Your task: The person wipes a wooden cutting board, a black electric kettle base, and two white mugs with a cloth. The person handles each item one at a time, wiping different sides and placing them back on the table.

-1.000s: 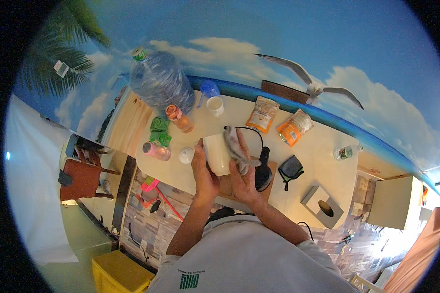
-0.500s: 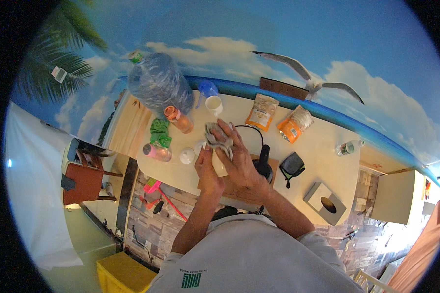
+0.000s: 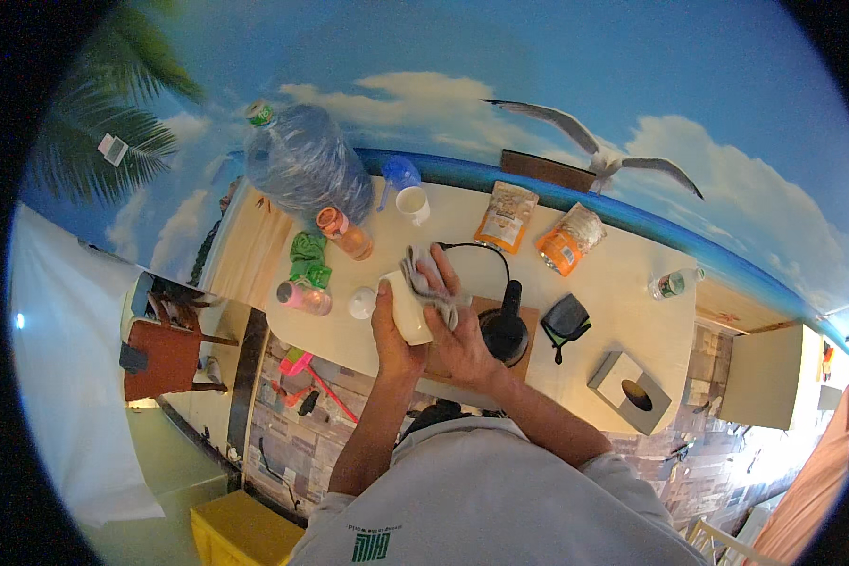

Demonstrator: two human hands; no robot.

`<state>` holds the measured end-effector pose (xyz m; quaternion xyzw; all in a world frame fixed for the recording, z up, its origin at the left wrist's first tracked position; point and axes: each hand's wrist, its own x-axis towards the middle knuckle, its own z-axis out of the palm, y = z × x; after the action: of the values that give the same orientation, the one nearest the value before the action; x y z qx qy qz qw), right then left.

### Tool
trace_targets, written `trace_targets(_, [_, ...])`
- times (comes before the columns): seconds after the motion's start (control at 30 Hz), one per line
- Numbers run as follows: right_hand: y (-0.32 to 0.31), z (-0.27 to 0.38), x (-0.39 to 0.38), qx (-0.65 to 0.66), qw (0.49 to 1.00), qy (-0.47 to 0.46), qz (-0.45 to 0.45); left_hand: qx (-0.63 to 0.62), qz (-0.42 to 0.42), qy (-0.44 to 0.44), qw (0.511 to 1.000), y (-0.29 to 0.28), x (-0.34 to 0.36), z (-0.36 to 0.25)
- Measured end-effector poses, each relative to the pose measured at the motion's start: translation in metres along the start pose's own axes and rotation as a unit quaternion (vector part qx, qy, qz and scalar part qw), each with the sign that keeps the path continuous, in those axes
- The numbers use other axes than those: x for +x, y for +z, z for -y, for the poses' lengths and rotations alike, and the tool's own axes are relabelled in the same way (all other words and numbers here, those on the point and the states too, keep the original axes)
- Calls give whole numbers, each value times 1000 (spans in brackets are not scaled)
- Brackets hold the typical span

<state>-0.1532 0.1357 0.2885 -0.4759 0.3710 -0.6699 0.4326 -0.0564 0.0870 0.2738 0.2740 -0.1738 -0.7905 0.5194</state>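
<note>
Above the tabletop [image 3: 623, 283], the left hand [image 3: 393, 332] wraps its grip round a white mug [image 3: 411, 307] (tilted), while the right hand [image 3: 455, 332] presses a grey cloth [image 3: 426, 272] against it.

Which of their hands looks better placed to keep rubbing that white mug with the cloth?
The right hand, probably: it presses the grey cloth against the white mug. The left hand is wrapped round the mug, gripping it.
</note>
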Motion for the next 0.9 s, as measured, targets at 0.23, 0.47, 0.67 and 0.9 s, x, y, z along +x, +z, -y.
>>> trace_targets(0.23, [-2, -9, 13, 104, 978, 165, -77, -47, 71, -34, 996, -23, 8, -7])
trace_targets(0.47, [6, -17, 3, -136, 982, -36, -128, 205, -12, -5, 979, -15, -6, -21])
trace_targets(0.67, [18, 7, 14, -257, 964, -42, -54, 99, 10, 24, 995, -7, -12, -21])
trace_targets(0.9, [23, 5, -7, -459, 878, -112, 77, 45, -16, 33, 998, 6, -2, -42])
